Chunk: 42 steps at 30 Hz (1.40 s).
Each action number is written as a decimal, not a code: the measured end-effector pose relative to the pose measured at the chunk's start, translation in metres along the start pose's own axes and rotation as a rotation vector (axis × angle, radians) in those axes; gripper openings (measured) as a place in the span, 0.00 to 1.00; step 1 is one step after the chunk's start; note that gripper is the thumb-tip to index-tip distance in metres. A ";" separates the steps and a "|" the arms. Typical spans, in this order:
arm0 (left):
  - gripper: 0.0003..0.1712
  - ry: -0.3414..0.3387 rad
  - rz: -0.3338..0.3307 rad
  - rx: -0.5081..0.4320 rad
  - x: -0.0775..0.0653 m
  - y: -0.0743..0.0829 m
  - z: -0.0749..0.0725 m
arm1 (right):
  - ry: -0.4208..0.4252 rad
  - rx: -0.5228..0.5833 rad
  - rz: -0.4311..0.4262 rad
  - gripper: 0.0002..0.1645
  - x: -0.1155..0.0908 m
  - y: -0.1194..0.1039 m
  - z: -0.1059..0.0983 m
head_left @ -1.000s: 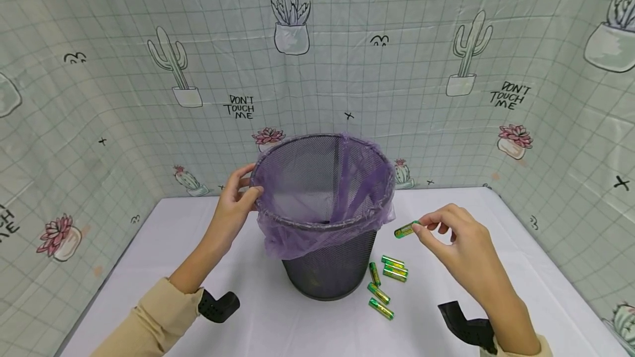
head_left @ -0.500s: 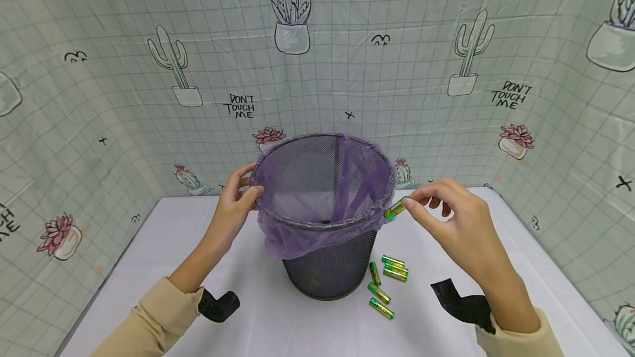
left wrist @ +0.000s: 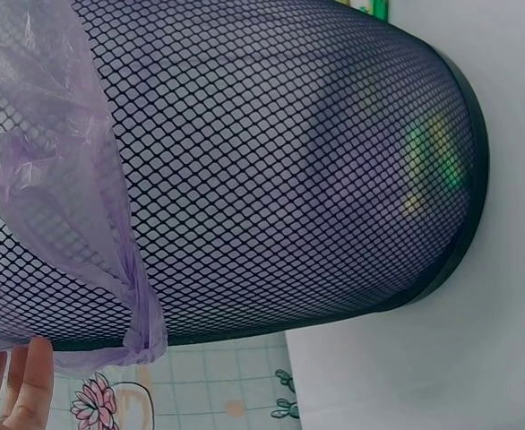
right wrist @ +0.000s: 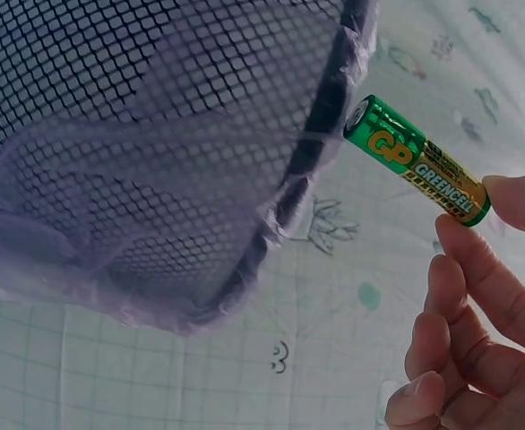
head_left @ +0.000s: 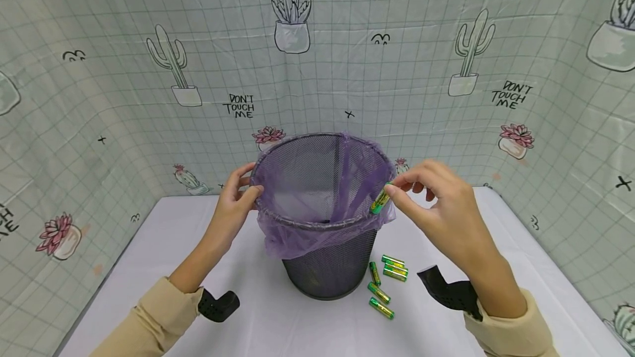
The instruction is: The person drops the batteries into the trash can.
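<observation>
A black mesh wastebasket [head_left: 327,269] stands upright on the white table, lined with a thin purple bag [head_left: 297,238] folded over its rim. My left hand [head_left: 237,194] grips the rim at the left, thumb over the edge and fingers outside. Between thumb and fingertips, my right hand [head_left: 441,203] pinches one end of a green and gold battery [head_left: 380,201], held tilted at the basket's right rim. In the right wrist view the battery [right wrist: 419,161] shows GP Greencell lettering. Green and yellow shapes [left wrist: 437,152] show blurred through the mesh near the basket's bottom in the left wrist view.
Several more batteries [head_left: 381,308] lie loose on the white table [head_left: 248,318], right of the basket's base. A cloth [head_left: 317,81] printed with a grid and potted cacti hangs behind and at both sides.
My right hand has carried the battery left and upward, from over the table to the basket's right rim. The left hand, the basket and the loose batteries have stayed put.
</observation>
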<state>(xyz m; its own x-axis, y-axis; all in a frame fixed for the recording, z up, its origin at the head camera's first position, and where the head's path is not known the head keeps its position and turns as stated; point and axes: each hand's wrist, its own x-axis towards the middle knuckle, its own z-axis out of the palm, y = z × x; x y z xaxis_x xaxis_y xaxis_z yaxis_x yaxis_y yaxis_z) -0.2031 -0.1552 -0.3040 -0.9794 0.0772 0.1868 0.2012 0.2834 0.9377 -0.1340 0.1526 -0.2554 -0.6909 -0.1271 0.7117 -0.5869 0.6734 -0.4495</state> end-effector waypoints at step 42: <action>0.30 0.010 0.016 -0.024 0.000 -0.002 0.001 | -0.166 0.058 -0.004 0.03 -0.011 0.006 0.035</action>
<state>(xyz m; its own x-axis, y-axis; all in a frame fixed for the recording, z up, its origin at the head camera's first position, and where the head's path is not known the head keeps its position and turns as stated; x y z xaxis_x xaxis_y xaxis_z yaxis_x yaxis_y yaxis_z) -0.2037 -0.1547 -0.3062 -0.9762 0.0716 0.2048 0.2165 0.2592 0.9413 -0.1447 0.1328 -0.2849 -0.7459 -0.2513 0.6169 -0.6099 0.6299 -0.4808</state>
